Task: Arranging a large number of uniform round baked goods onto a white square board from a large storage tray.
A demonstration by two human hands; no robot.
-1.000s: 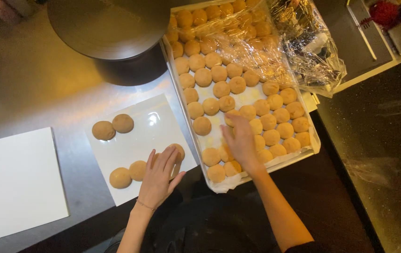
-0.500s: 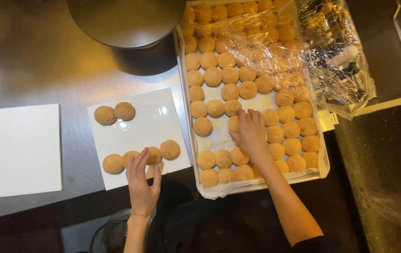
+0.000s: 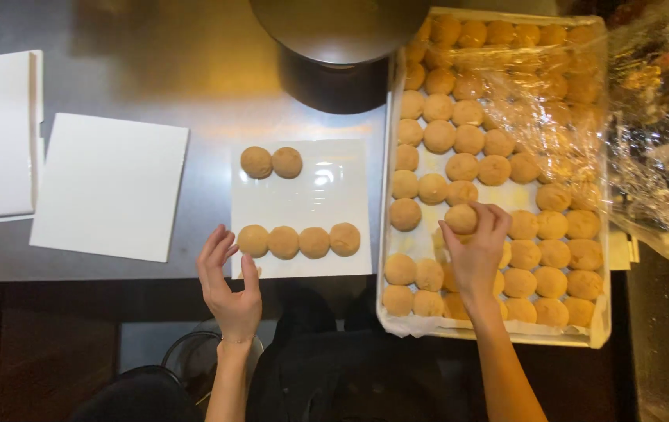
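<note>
Round tan dough ball [image 3: 461, 218] pinched just above the tray [image 3: 397, 316]

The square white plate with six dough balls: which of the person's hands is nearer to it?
Left. The left hand rests at the plate's lower-left corner, fingers by the end ball. The right hand is over the tray, pinching a dough ball.

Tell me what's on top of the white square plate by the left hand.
The white square plate holds six round dough balls: two at the far edge, four in the near row. Left hand rests at its near corner, covering almost nothing.
</note>
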